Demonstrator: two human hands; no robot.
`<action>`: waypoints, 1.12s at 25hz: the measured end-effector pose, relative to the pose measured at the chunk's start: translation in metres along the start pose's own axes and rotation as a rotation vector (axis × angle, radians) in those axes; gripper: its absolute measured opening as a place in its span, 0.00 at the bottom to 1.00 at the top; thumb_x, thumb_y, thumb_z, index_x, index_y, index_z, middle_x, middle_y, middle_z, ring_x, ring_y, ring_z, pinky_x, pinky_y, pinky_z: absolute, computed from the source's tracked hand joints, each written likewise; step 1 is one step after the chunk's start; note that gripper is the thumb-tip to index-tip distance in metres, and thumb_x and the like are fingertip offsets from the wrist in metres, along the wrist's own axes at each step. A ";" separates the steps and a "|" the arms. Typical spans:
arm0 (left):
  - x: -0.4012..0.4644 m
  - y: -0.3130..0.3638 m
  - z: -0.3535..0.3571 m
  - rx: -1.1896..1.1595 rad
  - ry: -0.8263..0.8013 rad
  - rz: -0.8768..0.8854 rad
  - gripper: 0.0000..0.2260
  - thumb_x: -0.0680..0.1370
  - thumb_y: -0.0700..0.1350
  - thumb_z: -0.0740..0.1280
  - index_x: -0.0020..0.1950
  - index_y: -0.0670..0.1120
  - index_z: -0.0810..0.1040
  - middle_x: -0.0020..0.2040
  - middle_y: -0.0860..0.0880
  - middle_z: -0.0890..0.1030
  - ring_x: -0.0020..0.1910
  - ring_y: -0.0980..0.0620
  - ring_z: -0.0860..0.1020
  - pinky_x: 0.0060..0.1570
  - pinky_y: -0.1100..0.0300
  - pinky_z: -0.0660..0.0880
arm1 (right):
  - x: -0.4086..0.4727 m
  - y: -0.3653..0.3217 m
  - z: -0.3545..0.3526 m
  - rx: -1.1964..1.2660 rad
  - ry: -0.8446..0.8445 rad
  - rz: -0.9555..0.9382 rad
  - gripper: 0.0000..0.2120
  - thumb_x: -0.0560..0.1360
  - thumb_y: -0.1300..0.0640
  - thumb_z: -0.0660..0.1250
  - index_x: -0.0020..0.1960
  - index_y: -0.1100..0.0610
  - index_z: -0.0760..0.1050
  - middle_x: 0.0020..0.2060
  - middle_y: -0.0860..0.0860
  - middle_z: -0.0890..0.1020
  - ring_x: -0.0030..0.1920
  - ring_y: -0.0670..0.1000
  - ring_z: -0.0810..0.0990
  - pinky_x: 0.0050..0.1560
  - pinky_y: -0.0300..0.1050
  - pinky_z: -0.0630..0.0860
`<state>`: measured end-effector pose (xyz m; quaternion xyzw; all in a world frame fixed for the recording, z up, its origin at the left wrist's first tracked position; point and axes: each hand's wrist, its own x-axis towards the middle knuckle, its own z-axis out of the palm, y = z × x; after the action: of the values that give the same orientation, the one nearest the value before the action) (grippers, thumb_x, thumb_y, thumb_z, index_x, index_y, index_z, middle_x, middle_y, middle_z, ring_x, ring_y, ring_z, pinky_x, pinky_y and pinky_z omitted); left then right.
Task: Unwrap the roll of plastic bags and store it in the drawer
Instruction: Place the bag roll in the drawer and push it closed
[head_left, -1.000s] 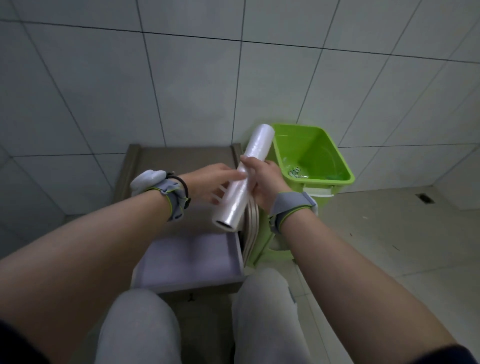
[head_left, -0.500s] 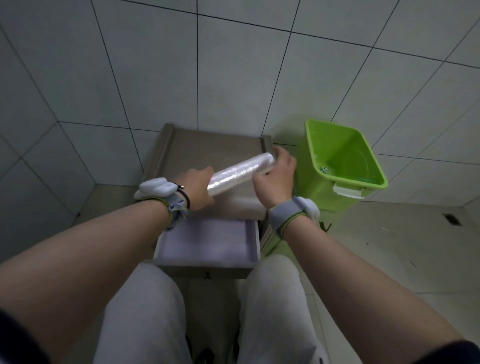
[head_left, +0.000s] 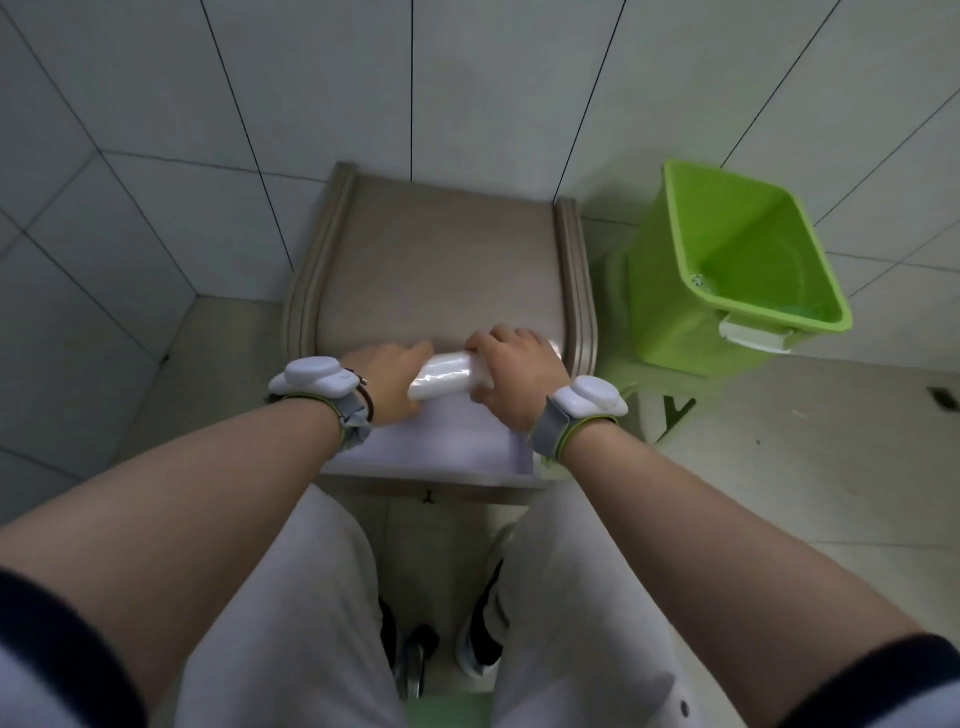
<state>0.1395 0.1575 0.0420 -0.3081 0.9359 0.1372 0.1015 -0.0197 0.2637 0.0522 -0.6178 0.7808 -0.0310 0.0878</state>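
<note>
The roll of plastic bags (head_left: 447, 378) is held lying sideways over the open drawer (head_left: 415, 447), gripped at its ends by the closed left hand (head_left: 390, 380) and right hand (head_left: 511, 382).

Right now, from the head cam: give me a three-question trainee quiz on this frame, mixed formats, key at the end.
1. True or false: both hands are on the roll of plastic bags.
2. Multiple choice: where is the roll? A) inside the green bin B) low over the open drawer, at its back C) on the floor
3. Fill in: the green bin stands to the ___ of the cabinet, by the person's own sides.

Key:
1. True: left hand and right hand each grip one end.
2. B: the drawer is pulled open below it.
3. right
</note>
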 end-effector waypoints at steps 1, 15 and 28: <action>0.002 -0.002 0.007 -0.005 0.005 0.005 0.19 0.73 0.50 0.69 0.60 0.46 0.68 0.56 0.43 0.80 0.52 0.39 0.79 0.46 0.50 0.75 | 0.002 0.001 0.007 -0.004 -0.003 -0.013 0.23 0.69 0.51 0.71 0.62 0.51 0.72 0.55 0.53 0.78 0.54 0.59 0.76 0.58 0.49 0.66; 0.055 -0.015 0.121 0.047 0.050 -0.015 0.16 0.71 0.42 0.69 0.57 0.44 0.73 0.54 0.43 0.79 0.53 0.40 0.75 0.47 0.51 0.69 | 0.024 0.017 0.113 0.092 -0.231 0.210 0.25 0.72 0.53 0.72 0.68 0.53 0.70 0.64 0.53 0.75 0.63 0.57 0.73 0.62 0.49 0.67; 0.120 -0.046 0.210 0.046 -0.076 -0.019 0.17 0.69 0.38 0.67 0.58 0.43 0.73 0.52 0.41 0.79 0.51 0.38 0.77 0.46 0.51 0.71 | 0.070 0.050 0.233 0.053 -0.258 0.199 0.22 0.64 0.52 0.71 0.57 0.50 0.73 0.54 0.53 0.80 0.52 0.60 0.79 0.49 0.49 0.69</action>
<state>0.0944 0.1233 -0.1980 -0.3094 0.9312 0.1263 0.1453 -0.0422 0.2218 -0.1916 -0.5337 0.8193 0.0371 0.2062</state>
